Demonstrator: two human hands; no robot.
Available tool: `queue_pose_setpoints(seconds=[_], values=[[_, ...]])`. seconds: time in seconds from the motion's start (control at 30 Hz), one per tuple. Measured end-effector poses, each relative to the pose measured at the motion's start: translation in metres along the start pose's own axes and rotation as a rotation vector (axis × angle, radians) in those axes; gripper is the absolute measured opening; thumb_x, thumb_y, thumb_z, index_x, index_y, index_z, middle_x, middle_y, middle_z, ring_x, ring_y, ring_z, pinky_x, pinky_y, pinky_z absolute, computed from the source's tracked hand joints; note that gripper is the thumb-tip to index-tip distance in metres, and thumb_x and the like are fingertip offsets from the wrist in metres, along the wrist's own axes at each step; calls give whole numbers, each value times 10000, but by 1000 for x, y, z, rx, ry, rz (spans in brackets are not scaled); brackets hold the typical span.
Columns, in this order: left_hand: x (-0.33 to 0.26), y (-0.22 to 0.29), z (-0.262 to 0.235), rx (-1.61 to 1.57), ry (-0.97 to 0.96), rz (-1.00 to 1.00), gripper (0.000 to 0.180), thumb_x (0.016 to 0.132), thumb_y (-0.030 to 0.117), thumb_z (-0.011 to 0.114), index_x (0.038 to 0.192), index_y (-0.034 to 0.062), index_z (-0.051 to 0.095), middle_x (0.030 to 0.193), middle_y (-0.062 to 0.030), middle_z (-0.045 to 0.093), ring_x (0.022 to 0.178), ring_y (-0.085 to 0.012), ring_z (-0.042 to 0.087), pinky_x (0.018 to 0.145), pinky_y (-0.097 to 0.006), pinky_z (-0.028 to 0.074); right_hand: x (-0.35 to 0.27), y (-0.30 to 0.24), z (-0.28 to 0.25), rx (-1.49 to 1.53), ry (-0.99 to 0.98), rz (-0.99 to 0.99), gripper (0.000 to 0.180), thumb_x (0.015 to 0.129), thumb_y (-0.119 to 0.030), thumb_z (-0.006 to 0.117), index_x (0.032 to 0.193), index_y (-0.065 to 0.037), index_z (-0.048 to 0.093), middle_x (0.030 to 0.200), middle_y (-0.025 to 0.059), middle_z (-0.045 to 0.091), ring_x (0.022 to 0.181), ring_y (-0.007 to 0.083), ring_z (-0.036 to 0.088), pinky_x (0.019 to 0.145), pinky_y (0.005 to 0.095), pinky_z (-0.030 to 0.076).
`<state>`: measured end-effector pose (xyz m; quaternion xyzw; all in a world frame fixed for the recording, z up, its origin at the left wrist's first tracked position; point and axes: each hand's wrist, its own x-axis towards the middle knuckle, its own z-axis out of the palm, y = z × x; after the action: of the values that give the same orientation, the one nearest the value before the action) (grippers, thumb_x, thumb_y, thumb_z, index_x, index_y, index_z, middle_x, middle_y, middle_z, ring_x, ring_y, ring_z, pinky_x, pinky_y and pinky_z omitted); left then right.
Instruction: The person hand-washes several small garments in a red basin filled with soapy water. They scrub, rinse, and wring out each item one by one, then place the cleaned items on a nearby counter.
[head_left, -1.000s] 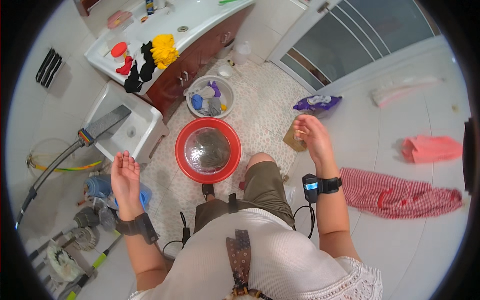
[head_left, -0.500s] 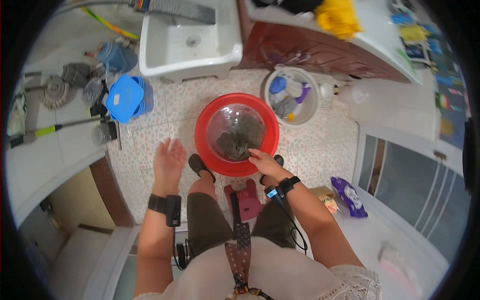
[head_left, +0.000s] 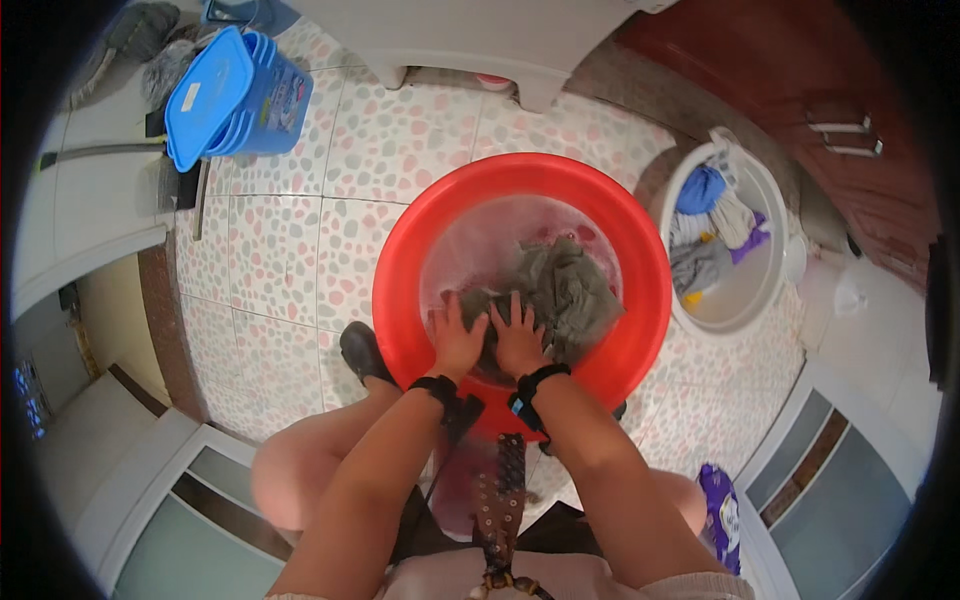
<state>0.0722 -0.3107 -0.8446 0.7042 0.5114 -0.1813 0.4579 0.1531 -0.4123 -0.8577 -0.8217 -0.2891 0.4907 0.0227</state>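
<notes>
Head view, looking straight down: both forearms entered from the lower edge, each with a dark band at the wrist. Left hand [head_left: 457, 342] lay flat, palm down, fingers spread apart, pressing on the near left edge of a grey wet cloth [head_left: 560, 295]. Right hand [head_left: 520, 338] lay just beside it, touching or nearly touching the left, fingers likewise splayed and pressed onto the same cloth; neither hand gripped it. Cloth sat bunched in cloudy water inside a red round basin [head_left: 400, 300], toward the basin's near and right part. Basin stood on a pebble-patterned tile floor [head_left: 290, 250], with a dark shoe [head_left: 362, 350] touching its near left rim. Farther right, just beside the basin, stood a white bucket [head_left: 775, 215] holding mixed coloured laundry. Farther left, well apart, was a stack of blue tubs [head_left: 225, 95].
</notes>
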Motion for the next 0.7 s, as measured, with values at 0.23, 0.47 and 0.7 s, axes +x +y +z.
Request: queue_pose_setpoints(seconds=[0.23,0.47,0.7], values=[[42,-19,16,412,-172,31,522,895,176,528,1382,111,353,1267,-258,524,1106,-437,540,873,-538,452,36,30,7,-51,56,-122,579,813,-194,638,1340,-84,425,1344,238,441,1246,425,418,956,584,407],[50,1,-14,441,82,488,321,797,19,511,1114,53,548,1078,-202,616,1012,-389,584,839,-464,477,58,50,6,247,94,70,455,848,-157,584,1259,0,470,1133,266,586,1048,446,569,909,479,465],[29,23,-71,273,-161,934,246,759,70,602,1001,29,630,1025,-201,626,989,-405,574,863,-458,462,11,66,-8,356,581,-108,159,826,-86,577,901,5,684,1049,186,652,981,392,608,860,441,486]])
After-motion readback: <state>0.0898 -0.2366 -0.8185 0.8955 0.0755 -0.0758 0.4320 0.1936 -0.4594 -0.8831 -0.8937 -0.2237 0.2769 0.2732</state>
